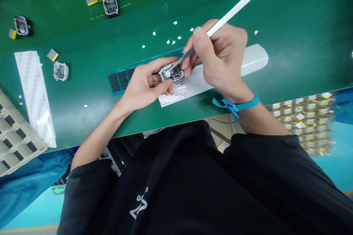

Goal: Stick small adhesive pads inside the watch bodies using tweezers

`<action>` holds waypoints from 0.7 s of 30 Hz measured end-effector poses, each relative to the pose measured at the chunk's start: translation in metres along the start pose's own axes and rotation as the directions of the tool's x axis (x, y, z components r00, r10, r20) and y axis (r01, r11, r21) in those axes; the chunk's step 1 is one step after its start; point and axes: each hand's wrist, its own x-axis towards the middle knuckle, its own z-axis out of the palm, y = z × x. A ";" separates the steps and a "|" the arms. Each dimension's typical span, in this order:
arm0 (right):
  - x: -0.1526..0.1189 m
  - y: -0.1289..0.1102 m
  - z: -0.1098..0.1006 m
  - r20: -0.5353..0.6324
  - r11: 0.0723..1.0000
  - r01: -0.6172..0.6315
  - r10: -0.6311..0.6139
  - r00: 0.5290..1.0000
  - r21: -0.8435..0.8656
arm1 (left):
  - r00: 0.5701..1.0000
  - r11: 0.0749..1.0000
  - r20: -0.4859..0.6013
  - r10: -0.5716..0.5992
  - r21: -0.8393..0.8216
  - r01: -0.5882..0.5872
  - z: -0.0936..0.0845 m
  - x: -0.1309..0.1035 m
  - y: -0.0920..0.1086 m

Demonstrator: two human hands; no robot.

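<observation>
My left hand (pixel 147 85) grips a small white-rimmed electronic device (pixel 176 73), its open side with circuitry facing up. Closed around a long metal tool (pixel 228 15), my right hand (pixel 217 53) points its thin tip down into the device. A wristband is tied on my right wrist. Below both hands lie a white printed sheet (pixel 190 87) and a teal sheet with dark strips (pixel 121 80). Several small white stickers (pixel 173 42) are scattered on the green table beyond the device.
Three more open devices with batteries lie left: a black one (pixel 110 4), another (pixel 22 25) and a white one (pixel 60 71). A white strip sheet (pixel 35 97) and a compartment tray (pixel 19 143) are far left. Several battery-like pieces (pixel 310 121) sit beyond the right front edge.
</observation>
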 end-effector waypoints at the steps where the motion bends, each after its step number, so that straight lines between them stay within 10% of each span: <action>1: -0.001 0.001 0.000 0.024 1.000 -0.013 0.014 1.000 -0.011 | 1.000 1.000 0.003 -0.004 0.005 0.004 0.001 0.000 0.000; 21: 0.002 0.002 0.000 0.082 0.994 -0.062 0.069 0.994 -0.090 | 0.998 0.997 0.012 -0.060 -0.052 0.060 0.001 -0.002 0.004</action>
